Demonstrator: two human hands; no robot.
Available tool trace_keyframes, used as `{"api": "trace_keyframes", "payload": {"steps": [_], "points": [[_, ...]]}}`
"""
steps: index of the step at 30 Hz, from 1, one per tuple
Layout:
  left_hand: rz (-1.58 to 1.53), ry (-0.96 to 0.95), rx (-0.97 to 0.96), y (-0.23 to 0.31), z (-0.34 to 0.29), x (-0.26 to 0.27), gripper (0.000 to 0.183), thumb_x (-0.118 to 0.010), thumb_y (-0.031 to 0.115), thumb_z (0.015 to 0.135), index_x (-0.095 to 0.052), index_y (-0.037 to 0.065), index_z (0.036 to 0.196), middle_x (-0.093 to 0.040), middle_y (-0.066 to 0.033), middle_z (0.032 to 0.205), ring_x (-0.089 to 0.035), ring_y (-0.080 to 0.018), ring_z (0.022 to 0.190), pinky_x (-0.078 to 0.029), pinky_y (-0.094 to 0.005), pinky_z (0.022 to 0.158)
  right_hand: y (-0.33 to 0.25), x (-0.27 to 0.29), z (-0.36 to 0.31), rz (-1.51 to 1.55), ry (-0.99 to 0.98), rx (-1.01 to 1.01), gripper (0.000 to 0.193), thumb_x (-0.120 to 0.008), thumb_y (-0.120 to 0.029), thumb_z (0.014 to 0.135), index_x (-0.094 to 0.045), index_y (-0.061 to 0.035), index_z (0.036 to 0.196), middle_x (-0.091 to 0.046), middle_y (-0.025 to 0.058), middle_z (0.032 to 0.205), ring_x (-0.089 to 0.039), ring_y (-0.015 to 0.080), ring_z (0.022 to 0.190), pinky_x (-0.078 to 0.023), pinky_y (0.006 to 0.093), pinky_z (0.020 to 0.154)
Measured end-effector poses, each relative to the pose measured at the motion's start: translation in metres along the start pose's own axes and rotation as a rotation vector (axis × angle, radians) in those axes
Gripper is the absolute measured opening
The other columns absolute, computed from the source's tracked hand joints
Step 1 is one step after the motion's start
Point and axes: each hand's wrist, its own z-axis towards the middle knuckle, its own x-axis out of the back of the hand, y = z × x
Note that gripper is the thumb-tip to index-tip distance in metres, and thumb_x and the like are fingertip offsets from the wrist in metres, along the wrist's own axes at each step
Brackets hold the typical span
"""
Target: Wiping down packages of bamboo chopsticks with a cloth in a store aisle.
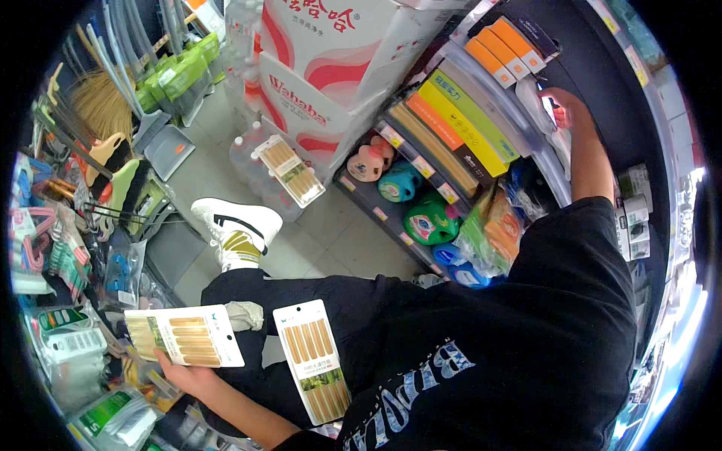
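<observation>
My left hand (pixel 188 377) grips a flat carded pack of chopsticks (pixel 197 337) by its lower edge, at the lower left. A second chopstick pack (pixel 313 362) rests on my dark trousers. Out to the upper right, my right hand (pixel 562 111) reaches onto a shelf beside white, plastic-wrapped goods (pixel 538 113). Its fingers are curled around or against something pale and bright that I cannot make out. A third chopstick pack (pixel 289 171) lies on wrapped clear bottles near the white and red cartons.
Tall white and red cartons (pixel 323 98) stand ahead. Brooms and dustpans (pixel 162 146) crowd the left. Right-hand shelves hold notebooks (pixel 466 124), orange boxes (pixel 504 51) and colourful masks (pixel 430 218). Packaged household goods (pixel 75 346) fill the lower left. My white shoe (pixel 239 225) is on the tiled floor.
</observation>
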Motion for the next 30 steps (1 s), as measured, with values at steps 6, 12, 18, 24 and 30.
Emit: {"api": "trace_keyframes", "payload": {"steps": [6,12,18,24,30], "points": [[0.004,-0.001,-0.006,-0.002,-0.016,-0.020,0.049,-0.040,0.030,0.101,-0.038,-0.002,0.139,-0.050,-0.0163,0.136,-0.054,-0.0280,0.118,-0.042,-0.0420,0.102,-0.002,0.006,0.007,-0.009,0.036,-0.007,0.079,-0.079,-0.042,0.064,-0.048,-0.0083,0.128,-0.055,0.0131,0.113,-0.058,0.0240,0.098,-0.048,0.0379,0.088],[-0.040,-0.043,0.040,-0.004,-0.005,-0.004,0.050,-0.040,0.030,0.101,-0.037,-0.002,0.139,-0.049,-0.0167,0.137,-0.053,-0.0284,0.119,-0.041,-0.0425,0.102,0.000,0.005,0.005,-0.010,0.035,0.023,0.068,-0.077,-0.043,0.066,-0.052,-0.0088,0.119,-0.056,0.0116,0.109,-0.058,0.0230,0.097,-0.048,0.0386,0.086],[-0.011,-0.052,0.020,-0.004,-0.010,-0.012,0.050,-0.042,0.031,0.101,-0.038,-0.003,0.139,-0.049,-0.0170,0.136,-0.053,-0.0283,0.118,-0.041,-0.0425,0.101,-0.005,0.006,0.006,-0.089,0.144,-0.019,0.067,-0.077,-0.043,0.067,-0.052,-0.0109,0.120,-0.056,0.0106,0.109,-0.056,0.0228,0.100,-0.046,0.0381,0.088],[-0.033,-0.017,0.010,0.002,-0.026,-0.028,0.052,-0.036,0.029,0.103,-0.031,-0.001,0.144,-0.042,-0.0169,0.144,-0.049,-0.0309,0.124,-0.036,-0.0468,0.107,-0.003,0.001,-0.001,-0.018,0.066,0.002,0.054,-0.074,-0.042,0.070,-0.056,-0.0134,0.111,-0.059,0.0081,0.099,-0.058,0.0205,0.088,-0.048,0.0374,0.075],[-0.046,-0.038,0.028,-0.002,-0.016,-0.019,0.050,-0.036,0.028,0.103,-0.033,-0.002,0.142,-0.044,-0.0170,0.142,-0.049,-0.0302,0.123,-0.038,-0.0460,0.106,0.014,0.025,0.056,0.153,0.056,-0.075,0.034,-0.066,-0.027,0.076,-0.055,-0.0133,0.105,-0.059,0.0069,0.097,-0.058,0.0196,0.086,-0.049,0.0368,0.075]]}}
